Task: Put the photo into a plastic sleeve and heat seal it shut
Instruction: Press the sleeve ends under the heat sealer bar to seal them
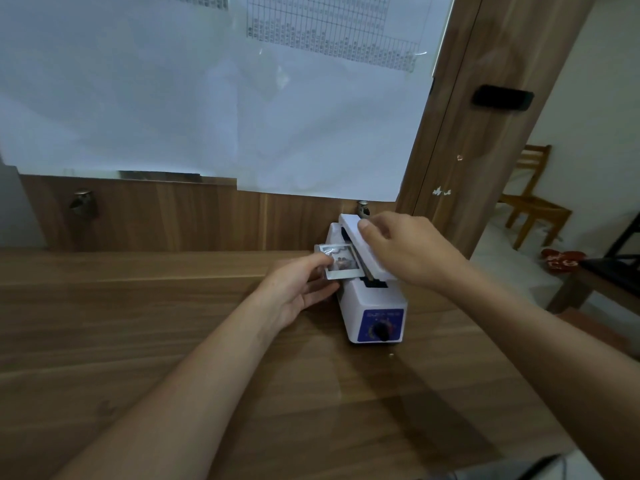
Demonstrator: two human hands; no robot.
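A white heat sealer point(372, 306) with a blue front panel and a black knob stands on the wooden table. Its white lever arm point(360, 240) is tilted down over the sealing strip. My right hand point(408, 251) lies on top of that arm and grips it. My left hand point(301, 285) pinches a small white-bordered photo in a clear plastic sleeve point(341, 260), held flat at the sealer's left side. The sleeve's right edge reaches under the arm; whether the arm presses on it is hidden.
The wooden table point(173, 341) meets a wood-panelled wall with large white paper sheets point(207, 98) taped above. Two metal knobs point(81, 200) stick out of the panel. At the right, beyond the table edge, stand a wooden chair point(533, 202) and a dark low table.
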